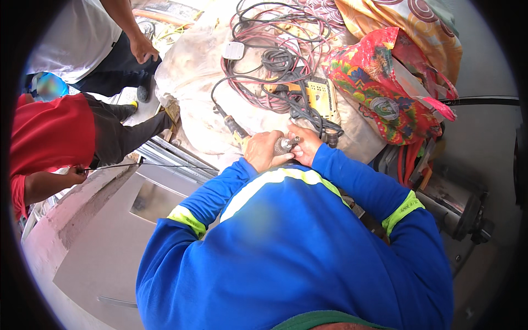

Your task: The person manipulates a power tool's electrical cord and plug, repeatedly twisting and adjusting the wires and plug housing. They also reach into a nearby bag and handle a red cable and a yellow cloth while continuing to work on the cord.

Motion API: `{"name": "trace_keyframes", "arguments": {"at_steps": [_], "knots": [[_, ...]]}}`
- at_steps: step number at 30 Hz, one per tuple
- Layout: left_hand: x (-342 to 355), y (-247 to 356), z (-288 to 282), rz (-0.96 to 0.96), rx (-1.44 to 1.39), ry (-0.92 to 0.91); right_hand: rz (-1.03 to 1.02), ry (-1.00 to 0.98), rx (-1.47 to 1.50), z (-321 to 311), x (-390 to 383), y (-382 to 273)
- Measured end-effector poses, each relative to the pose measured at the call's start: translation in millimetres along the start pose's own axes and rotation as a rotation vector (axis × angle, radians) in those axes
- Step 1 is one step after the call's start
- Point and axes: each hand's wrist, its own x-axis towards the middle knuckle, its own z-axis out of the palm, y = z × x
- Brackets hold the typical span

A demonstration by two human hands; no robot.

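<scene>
Metal drill chuck (284, 146) sits clenched between my left hand (263, 151) and my right hand (306, 144), both gripping it. At twelve o'clock lies a yellow drill (322, 96) amid tangled cables (275, 55); at two o'clock, a floral bag (385, 82).

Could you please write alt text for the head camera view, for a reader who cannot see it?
A person in blue sleeves grips a small metal drill chuck with the left hand and right hand. Beyond lie a yellow drill, tangled cables on a white sack, and a colourful bag. Two other people stand at left.
</scene>
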Motion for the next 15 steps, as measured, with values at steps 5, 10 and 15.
{"name": "trace_keyframes", "arguments": {"at_steps": [5,10,15], "knots": [[0,-7,6,-0.102,0.115,-0.022,-0.084,0.048,0.102,-5,25,20],[10,-5,0,-0.15,0.019,-0.028,-0.1,0.033,0.188,17,20,0],[23,-6,-29,-0.172,-0.151,0.058,0.06,-0.094,0.173,49,-21,-46]]}}
